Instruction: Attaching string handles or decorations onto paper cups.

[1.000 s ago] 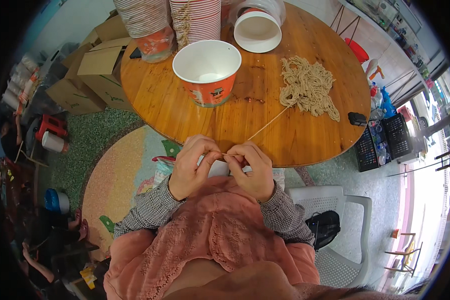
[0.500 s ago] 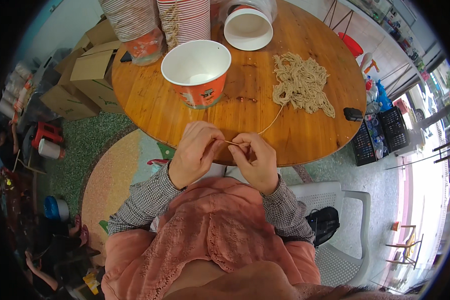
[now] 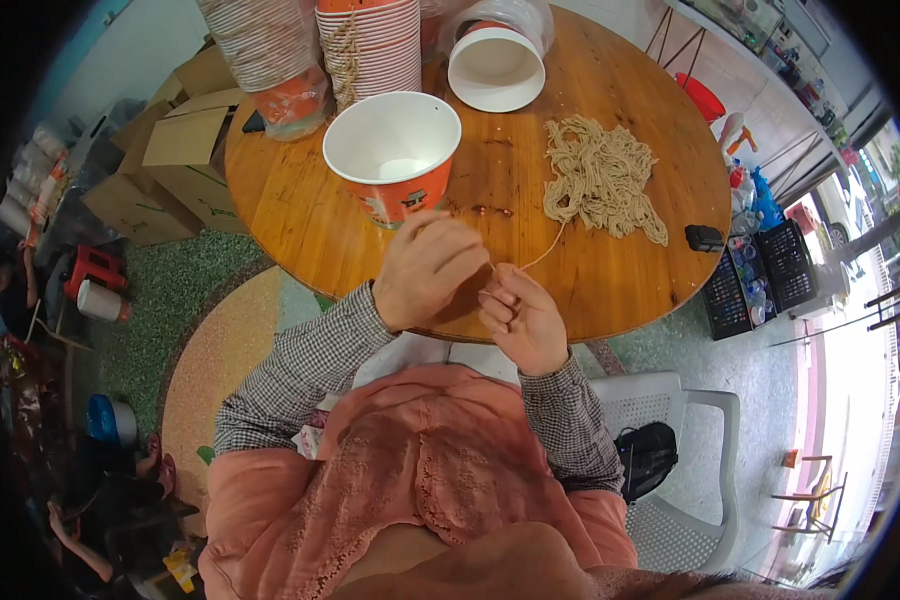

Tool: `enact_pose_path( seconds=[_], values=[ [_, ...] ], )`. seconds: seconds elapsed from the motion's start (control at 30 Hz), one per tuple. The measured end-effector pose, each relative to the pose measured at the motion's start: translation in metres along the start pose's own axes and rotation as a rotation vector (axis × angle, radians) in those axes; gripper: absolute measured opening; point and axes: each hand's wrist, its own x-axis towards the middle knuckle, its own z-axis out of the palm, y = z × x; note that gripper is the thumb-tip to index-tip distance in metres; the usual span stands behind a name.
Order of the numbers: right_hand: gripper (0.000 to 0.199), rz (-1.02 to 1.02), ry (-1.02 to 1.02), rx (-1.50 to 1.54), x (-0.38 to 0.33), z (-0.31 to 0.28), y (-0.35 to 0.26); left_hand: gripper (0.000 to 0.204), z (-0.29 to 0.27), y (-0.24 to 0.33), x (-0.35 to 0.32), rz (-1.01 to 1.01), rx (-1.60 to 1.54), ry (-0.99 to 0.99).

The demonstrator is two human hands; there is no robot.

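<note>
A tan cord (image 3: 548, 251) runs from a tangled heap of the same cord (image 3: 605, 180) on the right of the table to my hands. My right hand (image 3: 522, 318) pinches it between thumb and fingertips, other fingers curled. Just beside it, at the table's near edge, my left hand (image 3: 425, 270) is bent closed over the cord by the right fingertips; it is slightly blurred and its thumb is mostly hidden. Beyond my left hand stands an orange paper bucket (image 3: 400, 185) with a white inside, upright and open at the top.
Stacks of nested paper buckets (image 3: 370, 50) stand at the table's far left, with cord hanging on one. Another bucket (image 3: 497, 70) lies on its side in plastic. A small black object (image 3: 704, 238) rests near the right edge. Cardboard boxes (image 3: 185, 150) and a grey chair (image 3: 715, 470) flank the table.
My left hand has swung up and to the right, turning over toward the right fingertips. The right hand has shifted slightly right and rolled, still pinching the cord.
</note>
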Motion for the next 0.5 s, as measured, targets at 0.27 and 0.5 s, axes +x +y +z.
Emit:
enact_pose_path(
  seconds=[0.27,0.5],
  values=[
    [0.01,-0.46,0.204,-0.37,-0.008,0.016,-0.002,0.033,-0.002,-0.035,0.02,-0.453,0.358,-0.198],
    [0.01,-0.628,0.264,-0.522,-0.013,0.014,-0.005,0.022,-0.087,-0.022,-0.025,-0.411,0.124,-0.318]
  ],
)
